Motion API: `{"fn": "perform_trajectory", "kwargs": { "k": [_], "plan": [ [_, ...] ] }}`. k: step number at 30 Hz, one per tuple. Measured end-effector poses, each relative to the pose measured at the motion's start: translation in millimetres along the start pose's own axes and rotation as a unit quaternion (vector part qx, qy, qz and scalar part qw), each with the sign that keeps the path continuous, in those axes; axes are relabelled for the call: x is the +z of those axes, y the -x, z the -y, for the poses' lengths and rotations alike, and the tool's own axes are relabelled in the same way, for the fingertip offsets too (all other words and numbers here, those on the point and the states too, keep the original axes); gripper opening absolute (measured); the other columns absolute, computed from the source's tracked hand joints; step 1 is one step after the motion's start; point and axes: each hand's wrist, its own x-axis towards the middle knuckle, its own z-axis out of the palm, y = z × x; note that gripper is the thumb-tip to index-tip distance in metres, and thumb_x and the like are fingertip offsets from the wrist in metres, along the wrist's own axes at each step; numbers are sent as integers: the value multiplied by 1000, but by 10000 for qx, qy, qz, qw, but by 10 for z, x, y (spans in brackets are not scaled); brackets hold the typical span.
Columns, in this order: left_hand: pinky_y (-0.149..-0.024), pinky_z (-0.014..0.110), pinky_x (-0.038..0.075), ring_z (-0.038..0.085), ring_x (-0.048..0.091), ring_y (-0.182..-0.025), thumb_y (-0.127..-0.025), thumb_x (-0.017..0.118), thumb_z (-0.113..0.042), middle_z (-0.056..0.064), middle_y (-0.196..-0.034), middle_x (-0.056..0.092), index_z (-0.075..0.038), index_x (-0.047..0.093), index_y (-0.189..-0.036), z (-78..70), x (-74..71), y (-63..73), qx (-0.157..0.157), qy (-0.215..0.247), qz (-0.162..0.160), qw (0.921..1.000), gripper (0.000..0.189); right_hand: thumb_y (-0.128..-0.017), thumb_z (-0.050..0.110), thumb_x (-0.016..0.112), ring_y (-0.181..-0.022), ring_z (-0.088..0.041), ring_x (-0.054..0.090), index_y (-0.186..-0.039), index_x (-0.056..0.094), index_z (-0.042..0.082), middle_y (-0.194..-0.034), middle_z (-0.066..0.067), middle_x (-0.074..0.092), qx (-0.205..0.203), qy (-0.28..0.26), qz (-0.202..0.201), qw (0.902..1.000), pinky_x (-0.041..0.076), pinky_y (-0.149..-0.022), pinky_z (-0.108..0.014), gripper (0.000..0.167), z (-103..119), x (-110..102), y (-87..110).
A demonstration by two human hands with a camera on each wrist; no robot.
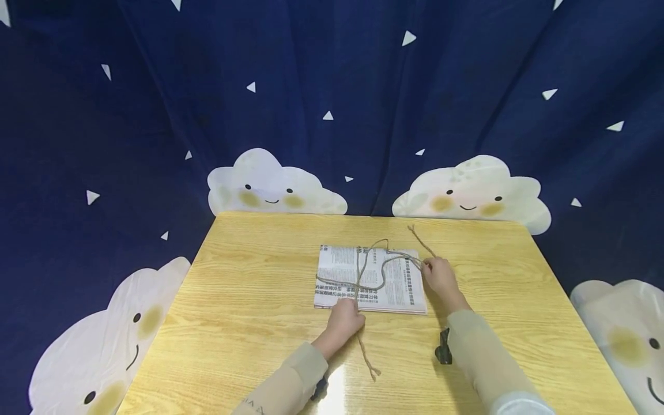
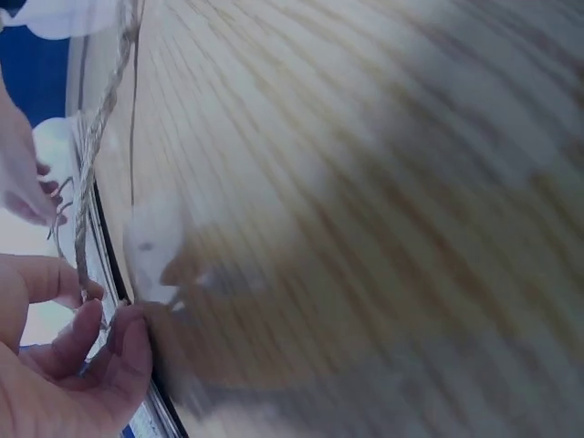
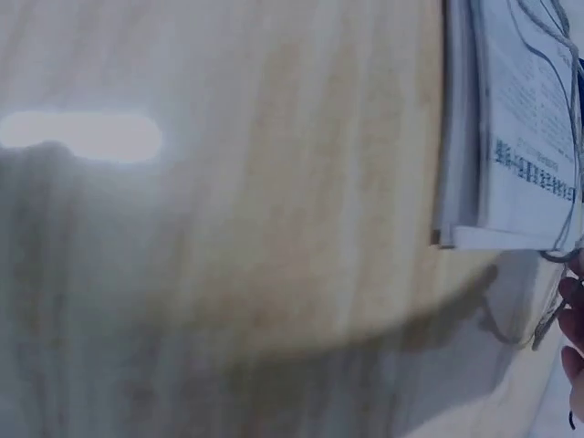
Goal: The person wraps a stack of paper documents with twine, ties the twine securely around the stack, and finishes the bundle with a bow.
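A stack of folded newspapers [image 1: 332, 262] lies on the table, with brown twine [image 1: 359, 268] crossed over it and looped loosely on top. At the stack's near edge my left hand [image 1: 344, 318] pinches the twine between thumb and fingers, and a frayed tail [image 1: 366, 356] runs toward the front. In the left wrist view that twine [image 2: 94, 146] rises from the fingertips. My right hand [image 1: 440, 276] grips twine at the right edge, its other tail [image 1: 422, 242] pointing to the back. Only part of the right hand [image 3: 573, 338] shows in the right wrist view, beside the stack's corner.
The wooden table [image 1: 249, 259] extends around the stack on all sides. Behind it hangs a dark blue curtain [image 1: 290, 86] with white triangles and smiling clouds. Dark wrist-worn gear [image 1: 443, 347] shows below the right wrist.
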Motion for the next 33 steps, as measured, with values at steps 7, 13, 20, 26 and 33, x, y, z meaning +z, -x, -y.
{"fn": "perform_trajectory", "kwargs": {
  "k": [7, 13, 20, 26, 33],
  "plan": [
    [-28, 15, 19, 5, 21, -33, -77, 60, -10, -8, -40, 24, -17, 29, -48, -35, 31, -8, -148, -337, 180, 9992, 42, -93, 8, 49, -92, -36, 57, -106, 58, -7, -100, -23, 61, 88, 3, 498, 9987, 47, -79, -48, 22, 162, -60, -169],
    [-30, 18, 28, 10, 35, -36, -87, 57, -18, -2, -45, 39, -12, 41, -50, -75, 111, -51, -225, -541, -295, 9978, 40, -91, 2, 50, -99, -39, 56, -106, 58, -5, -105, -23, 60, -273, -32, 745, 9968, 45, -87, -50, 18, 214, -21, -244],
    [-35, 24, 36, 14, 43, -41, -88, 58, -25, 2, -50, 47, -9, 49, -55, -65, 206, -107, -439, -901, -522, 9936, 38, -97, 8, 39, -124, -43, 35, -131, 46, 2, -138, -20, 39, 299, 11, 1557, 9873, 26, -105, -52, 35, 208, 44, -222],
    [-40, 27, 42, 17, 49, -48, -87, 60, -28, 4, -57, 50, -5, 56, -62, -86, 187, -166, -660, -1111, -482, 9904, 34, -95, 1, 39, -124, -45, 34, -132, 45, 1, -140, -20, 35, 369, 303, 1764, 9832, 27, -104, -54, 38, 232, 53, -196],
    [-41, 30, 46, 22, 56, -51, -85, 63, -27, 8, -59, 56, -2, 61, -66, -84, 65, -209, -784, -1614, -546, 9823, 31, -93, 3, 44, -113, -49, 43, -129, 46, -3, -132, -29, 41, -37, 634, 1452, 9874, 35, -97, -56, 36, 270, 125, -92]
  ]
}}
